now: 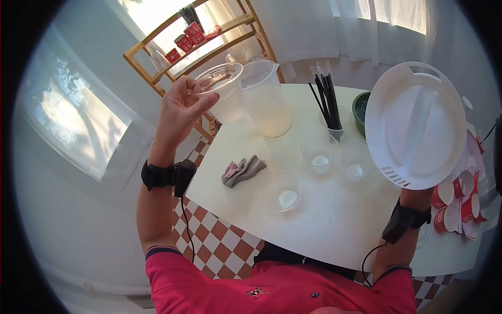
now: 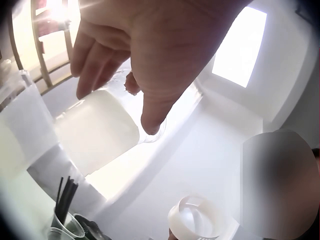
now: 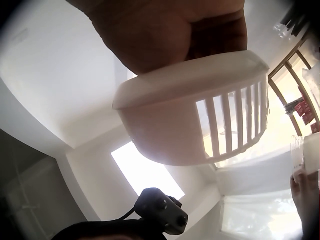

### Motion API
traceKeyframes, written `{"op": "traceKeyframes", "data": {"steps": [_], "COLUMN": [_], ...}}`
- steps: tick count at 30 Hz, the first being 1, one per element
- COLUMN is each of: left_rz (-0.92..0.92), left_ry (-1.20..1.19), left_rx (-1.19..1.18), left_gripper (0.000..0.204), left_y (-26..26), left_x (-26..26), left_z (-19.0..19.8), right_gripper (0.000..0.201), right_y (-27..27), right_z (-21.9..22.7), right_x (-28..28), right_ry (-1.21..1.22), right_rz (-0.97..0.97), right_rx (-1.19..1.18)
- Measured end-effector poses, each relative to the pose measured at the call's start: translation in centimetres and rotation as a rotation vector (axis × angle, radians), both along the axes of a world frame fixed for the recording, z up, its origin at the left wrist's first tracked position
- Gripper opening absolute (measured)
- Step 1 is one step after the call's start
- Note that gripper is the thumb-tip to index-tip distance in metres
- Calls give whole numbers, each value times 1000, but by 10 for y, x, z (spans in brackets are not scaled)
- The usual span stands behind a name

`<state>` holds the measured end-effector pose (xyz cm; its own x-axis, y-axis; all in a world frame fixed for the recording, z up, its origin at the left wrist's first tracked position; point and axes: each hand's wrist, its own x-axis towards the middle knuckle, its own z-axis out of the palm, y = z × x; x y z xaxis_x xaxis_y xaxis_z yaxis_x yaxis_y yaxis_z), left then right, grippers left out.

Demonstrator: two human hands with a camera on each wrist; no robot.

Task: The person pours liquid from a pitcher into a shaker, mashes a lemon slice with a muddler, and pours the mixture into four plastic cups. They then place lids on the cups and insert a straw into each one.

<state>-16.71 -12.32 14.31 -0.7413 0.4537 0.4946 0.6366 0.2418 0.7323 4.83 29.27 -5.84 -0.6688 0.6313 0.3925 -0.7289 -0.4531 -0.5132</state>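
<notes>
My left hand [image 1: 180, 104], raised over the far left of the table, grips a clear plastic tub [image 1: 226, 102] by its rim, thumb on the near side. The tub looks pale and cloudy in the left wrist view. It overlaps a large translucent jug [image 1: 266, 104] holding some pale liquid. At the right, my right hand [image 3: 165, 35] holds up a white plastic draining bowl [image 1: 379, 128], its inside turned toward the head camera. Slots run along one part of its wall, and a handle opening is at the opposite end. In the head view that bowl hides the right hand.
Several clear cups [image 1: 294, 201] stand on the white table [image 1: 235, 209]. A crumpled cloth [image 1: 243, 171] lies at left. Black straws [image 1: 329, 104] stand in a cup beside a green bowl [image 1: 357, 115]. Red paper cups [image 1: 443, 194] lie at right; a wooden shelf [image 1: 238, 22] stands behind.
</notes>
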Motion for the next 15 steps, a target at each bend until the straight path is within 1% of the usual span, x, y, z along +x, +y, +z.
{"op": "traceKeyframes", "data": {"steps": [3, 6, 7, 10, 13, 15], "left_rz": [77, 355, 354, 388, 477, 493], "left_ry": [111, 253, 296, 399, 446, 527], "left_rx": [-196, -590, -611, -809, -995, -1112], "left_gripper": [42, 39, 46, 57, 51, 45], "left_y": [-1, 7, 12, 30, 51, 67], "left_x": [-33, -61, -67, -81, -80, -72], "left_z": [22, 41, 43, 52, 55, 56], "right_gripper": [38, 37, 37, 37, 37, 37], "right_y": [-2, -6, -5, -3, 0, 1], "right_z": [-3, -7, -6, -6, -1, 3], "right_x": [3, 5, 5, 4, -2, -4], "right_ry": [-1, -8, -5, -3, 2, 5], "right_rz": [15, 22, 24, 21, 26, 24], "right_rx": [0, 3, 4, 6, 5, 7]}}
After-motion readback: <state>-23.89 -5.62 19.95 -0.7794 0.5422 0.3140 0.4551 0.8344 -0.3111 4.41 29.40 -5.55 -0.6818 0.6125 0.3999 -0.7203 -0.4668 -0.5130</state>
